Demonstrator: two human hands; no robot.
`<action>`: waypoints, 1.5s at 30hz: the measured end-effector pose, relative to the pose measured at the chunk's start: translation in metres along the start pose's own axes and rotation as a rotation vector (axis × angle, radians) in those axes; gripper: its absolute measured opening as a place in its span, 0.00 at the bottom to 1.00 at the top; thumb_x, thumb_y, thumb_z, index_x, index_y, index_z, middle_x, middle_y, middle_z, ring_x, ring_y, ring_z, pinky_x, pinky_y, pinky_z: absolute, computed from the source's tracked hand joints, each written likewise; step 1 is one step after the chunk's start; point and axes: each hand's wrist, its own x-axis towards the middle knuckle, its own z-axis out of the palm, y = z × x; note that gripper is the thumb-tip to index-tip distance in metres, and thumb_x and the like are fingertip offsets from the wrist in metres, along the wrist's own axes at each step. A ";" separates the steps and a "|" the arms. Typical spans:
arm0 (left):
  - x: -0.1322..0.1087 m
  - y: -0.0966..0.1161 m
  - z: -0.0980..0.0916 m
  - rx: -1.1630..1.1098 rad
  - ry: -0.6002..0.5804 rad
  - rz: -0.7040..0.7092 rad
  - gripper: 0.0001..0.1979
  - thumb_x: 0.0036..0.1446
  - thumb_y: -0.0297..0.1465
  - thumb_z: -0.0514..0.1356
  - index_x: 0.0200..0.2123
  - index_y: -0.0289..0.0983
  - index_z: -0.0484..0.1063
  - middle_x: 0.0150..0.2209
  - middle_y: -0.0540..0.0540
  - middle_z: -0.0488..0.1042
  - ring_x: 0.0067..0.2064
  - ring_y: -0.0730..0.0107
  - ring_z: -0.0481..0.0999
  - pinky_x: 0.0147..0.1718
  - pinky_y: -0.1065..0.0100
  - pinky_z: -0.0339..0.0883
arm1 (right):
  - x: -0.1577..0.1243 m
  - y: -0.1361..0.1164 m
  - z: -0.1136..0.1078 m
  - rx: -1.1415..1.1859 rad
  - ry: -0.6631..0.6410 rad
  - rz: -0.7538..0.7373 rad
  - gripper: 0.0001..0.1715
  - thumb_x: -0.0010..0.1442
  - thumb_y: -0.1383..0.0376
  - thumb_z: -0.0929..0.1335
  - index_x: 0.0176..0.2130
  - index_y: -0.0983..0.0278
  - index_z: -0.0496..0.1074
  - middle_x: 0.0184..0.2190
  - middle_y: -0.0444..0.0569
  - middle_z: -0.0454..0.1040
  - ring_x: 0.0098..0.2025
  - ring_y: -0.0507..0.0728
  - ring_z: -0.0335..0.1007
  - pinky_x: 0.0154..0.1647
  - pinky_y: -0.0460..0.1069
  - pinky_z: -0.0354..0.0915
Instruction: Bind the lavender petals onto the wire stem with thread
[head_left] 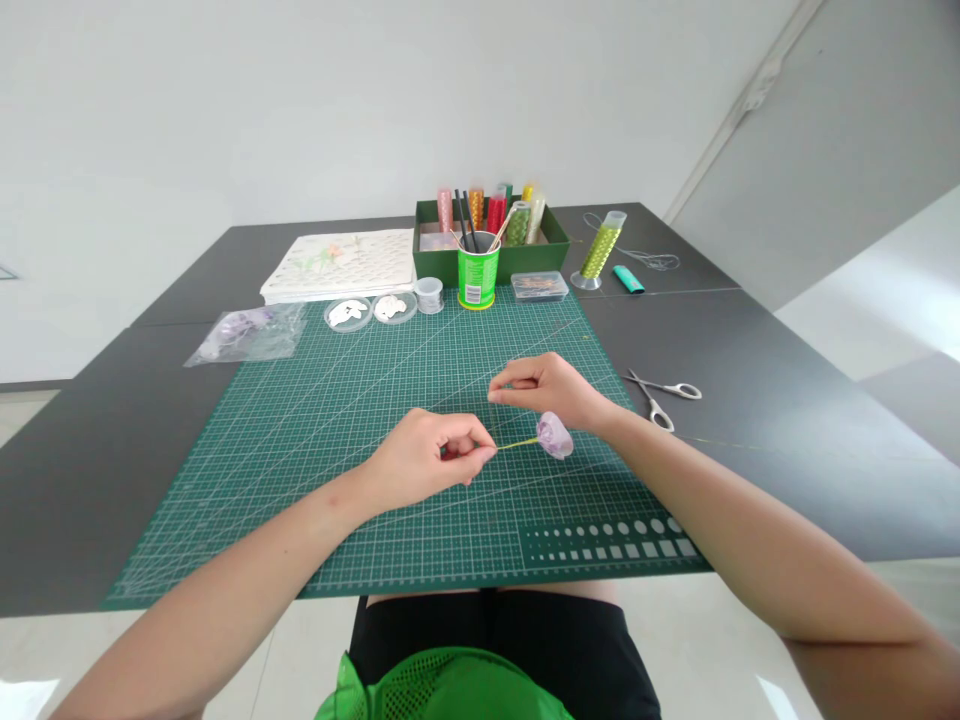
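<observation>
My left hand (431, 455) pinches the thin yellow-green stem of a pale purple artificial flower (554, 436) between thumb and forefinger. The flower lies sideways, its head pointing right, just below my right wrist. Slightly above and to the right of the left fingertips, my right hand (547, 388) is closed, thumb and forefinger pressed together. Whatever sits in that pinch is too fine to make out. Both hands are over the green cutting mat (315, 420).
Scissors (660, 390) lie opened right of my right hand. Behind are a green can (478, 275) of tools, a dark green box (439, 265) of thread spools, a yellow-green spool (602, 245), dishes of white pieces (348, 313), a plastic bag (251, 332) and a white stack (300, 265).
</observation>
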 end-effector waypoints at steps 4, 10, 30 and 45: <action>0.000 0.003 -0.002 -0.081 0.080 -0.017 0.07 0.63 0.32 0.62 0.33 0.38 0.77 0.20 0.53 0.77 0.20 0.77 0.71 0.23 0.75 0.62 | -0.001 0.000 0.004 0.026 -0.018 0.052 0.17 0.60 0.55 0.73 0.32 0.68 0.81 0.17 0.36 0.54 0.22 0.47 0.49 0.26 0.46 0.50; 0.002 0.006 -0.005 -0.188 0.238 -0.031 0.07 0.62 0.32 0.61 0.32 0.37 0.75 0.18 0.54 0.74 0.19 0.77 0.70 0.22 0.75 0.61 | -0.005 -0.005 0.010 0.052 -0.036 -0.003 0.17 0.60 0.55 0.73 0.32 0.67 0.79 0.24 0.43 0.70 0.24 0.48 0.58 0.27 0.45 0.56; 0.018 -0.018 -0.014 -0.439 0.571 -0.235 0.10 0.58 0.39 0.64 0.31 0.37 0.75 0.19 0.54 0.68 0.19 0.78 0.57 0.20 0.72 0.50 | -0.017 -0.021 0.016 -0.399 0.222 -0.578 0.11 0.70 0.67 0.67 0.38 0.67 0.79 0.24 0.44 0.71 0.26 0.48 0.65 0.27 0.44 0.61; 0.018 -0.021 -0.009 -0.136 0.265 -0.296 0.10 0.59 0.38 0.61 0.30 0.37 0.75 0.19 0.52 0.74 0.20 0.74 0.67 0.22 0.73 0.57 | -0.023 -0.039 0.008 -0.681 0.375 -0.764 0.10 0.70 0.67 0.67 0.37 0.63 0.78 0.22 0.41 0.68 0.23 0.48 0.63 0.24 0.45 0.60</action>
